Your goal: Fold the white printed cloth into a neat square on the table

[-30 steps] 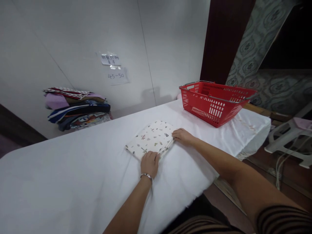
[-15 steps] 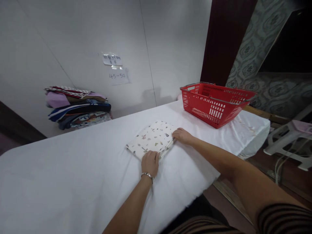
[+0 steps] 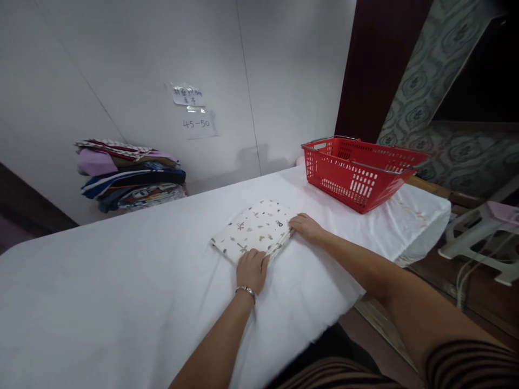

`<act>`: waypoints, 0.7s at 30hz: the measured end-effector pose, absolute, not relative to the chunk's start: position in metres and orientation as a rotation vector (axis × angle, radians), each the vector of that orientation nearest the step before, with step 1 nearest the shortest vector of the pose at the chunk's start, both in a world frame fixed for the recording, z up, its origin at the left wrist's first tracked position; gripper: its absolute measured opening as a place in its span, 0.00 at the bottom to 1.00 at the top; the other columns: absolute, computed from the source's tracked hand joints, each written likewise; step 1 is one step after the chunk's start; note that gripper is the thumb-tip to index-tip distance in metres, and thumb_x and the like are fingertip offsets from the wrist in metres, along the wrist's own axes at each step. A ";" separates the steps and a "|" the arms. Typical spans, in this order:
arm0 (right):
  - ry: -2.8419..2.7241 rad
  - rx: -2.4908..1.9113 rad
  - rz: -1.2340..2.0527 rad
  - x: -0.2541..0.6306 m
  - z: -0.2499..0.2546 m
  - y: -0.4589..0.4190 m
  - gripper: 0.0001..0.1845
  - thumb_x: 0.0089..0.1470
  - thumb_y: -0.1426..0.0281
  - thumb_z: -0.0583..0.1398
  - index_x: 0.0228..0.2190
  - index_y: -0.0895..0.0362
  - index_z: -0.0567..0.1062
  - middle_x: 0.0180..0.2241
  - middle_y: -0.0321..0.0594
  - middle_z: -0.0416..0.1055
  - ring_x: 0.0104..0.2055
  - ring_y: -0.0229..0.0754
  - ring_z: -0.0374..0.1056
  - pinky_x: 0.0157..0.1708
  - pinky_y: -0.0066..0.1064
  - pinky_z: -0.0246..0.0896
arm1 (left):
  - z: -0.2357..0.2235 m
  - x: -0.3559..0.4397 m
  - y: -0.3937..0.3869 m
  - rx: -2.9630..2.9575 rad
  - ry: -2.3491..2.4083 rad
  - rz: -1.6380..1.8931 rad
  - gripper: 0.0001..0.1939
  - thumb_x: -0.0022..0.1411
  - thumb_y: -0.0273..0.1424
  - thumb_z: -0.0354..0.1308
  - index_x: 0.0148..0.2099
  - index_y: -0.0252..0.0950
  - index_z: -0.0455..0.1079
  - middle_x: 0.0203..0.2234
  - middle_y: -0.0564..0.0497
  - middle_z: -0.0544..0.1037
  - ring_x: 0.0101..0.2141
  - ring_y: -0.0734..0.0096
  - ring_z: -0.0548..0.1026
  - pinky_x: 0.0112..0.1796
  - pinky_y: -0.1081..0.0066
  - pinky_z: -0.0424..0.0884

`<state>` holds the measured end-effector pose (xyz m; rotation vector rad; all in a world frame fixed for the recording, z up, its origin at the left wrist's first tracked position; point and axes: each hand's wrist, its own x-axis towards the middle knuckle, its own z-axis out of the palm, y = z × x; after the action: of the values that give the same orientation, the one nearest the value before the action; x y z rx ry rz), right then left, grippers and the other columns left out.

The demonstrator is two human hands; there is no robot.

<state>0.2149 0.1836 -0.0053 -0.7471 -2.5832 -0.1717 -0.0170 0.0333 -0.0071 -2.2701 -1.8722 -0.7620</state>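
A folded white cloth with small brown, green and dark prints lies flat on the white-covered table. Its layered edge faces me on the right side. At the cloth's near corner, my left hand has its fingers curled on the edge; a silver bracelet circles the wrist. My right hand grips the right corner, fingertips on top and the thumb out of sight. Whether it is a garment I cannot tell.
A red plastic basket with metal handles stands at the table's back right. Beyond the back edge, folded clothes are piled at the left. Paper notes are stuck to the wall. A white stool stands at right.
Both hands keep their places on the cloth's near and right corners. The cloth's layered edge looks slightly shifted; the view itself has moved a little.
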 end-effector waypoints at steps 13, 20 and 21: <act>-2.634 -0.691 -0.080 0.220 0.008 0.174 0.13 0.52 0.73 0.54 0.39 0.56 0.72 0.44 0.45 0.70 0.47 0.42 0.64 0.48 0.38 0.49 | -0.005 -0.015 0.030 -2.264 -1.865 -0.661 0.11 0.60 0.38 0.48 0.40 0.40 0.68 0.34 0.48 0.71 0.36 0.65 0.66 0.38 0.65 0.60; -2.659 -0.709 -0.099 0.218 0.008 0.179 0.12 0.52 0.73 0.54 0.39 0.55 0.73 0.43 0.45 0.71 0.46 0.42 0.65 0.47 0.37 0.49 | -0.004 -0.015 0.031 -2.235 -1.884 -0.717 0.12 0.62 0.36 0.45 0.37 0.39 0.69 0.31 0.48 0.71 0.35 0.66 0.67 0.37 0.65 0.61; -2.656 -0.714 -0.104 0.218 0.008 0.179 0.12 0.53 0.72 0.53 0.38 0.55 0.73 0.42 0.44 0.72 0.45 0.42 0.65 0.47 0.36 0.49 | -0.004 -0.014 0.031 -2.233 -1.879 -0.705 0.12 0.62 0.36 0.45 0.37 0.39 0.69 0.31 0.48 0.71 0.35 0.66 0.67 0.37 0.65 0.61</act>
<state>0.2178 0.1791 0.0077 -0.7139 -2.6560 -0.1037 -0.0145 0.0310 -0.0039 -2.2331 -1.8790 -0.7051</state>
